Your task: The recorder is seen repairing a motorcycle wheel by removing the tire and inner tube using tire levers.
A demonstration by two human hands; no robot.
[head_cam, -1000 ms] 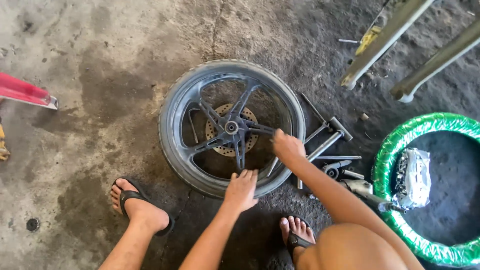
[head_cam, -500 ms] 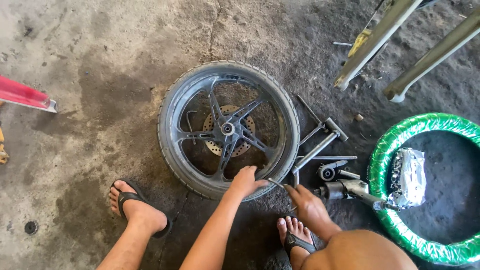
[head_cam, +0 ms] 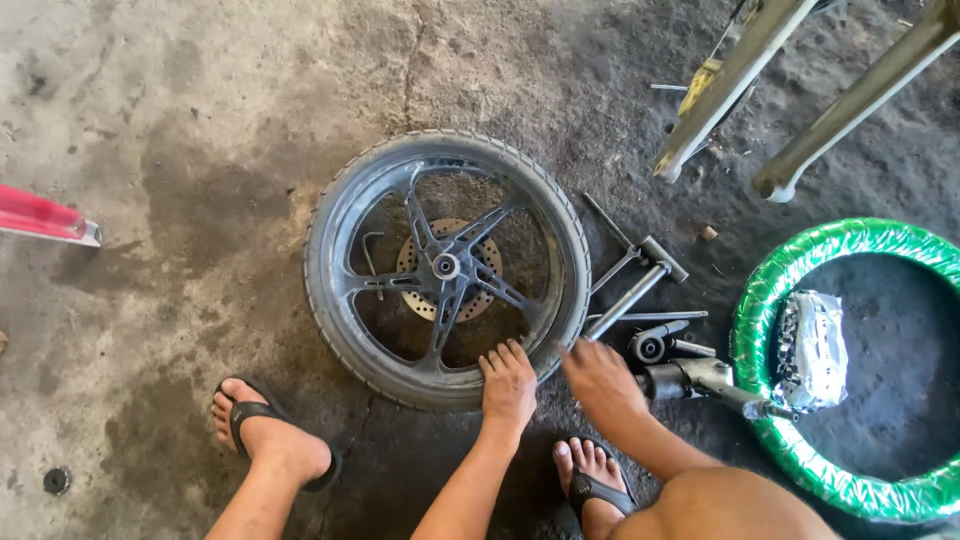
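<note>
The motorcycle wheel [head_cam: 447, 268] lies flat on the stained concrete, a little left of the middle of the frame. Its black tyre is mounted on a dark cast rim, the tread ribbed along the outer edge. Thin dark spokes run out from a small pale hub at the centre, and a round drilled brake disc sits behind them, showing through the gaps. The concrete shows through the rest of the openings. At the lower right of the tyre, the left hand [head_cam: 509, 383] rests palm down, fingers spread on the rubber. The right hand [head_cam: 600, 380] is just beside it, at the tyre's outer edge.
</note>
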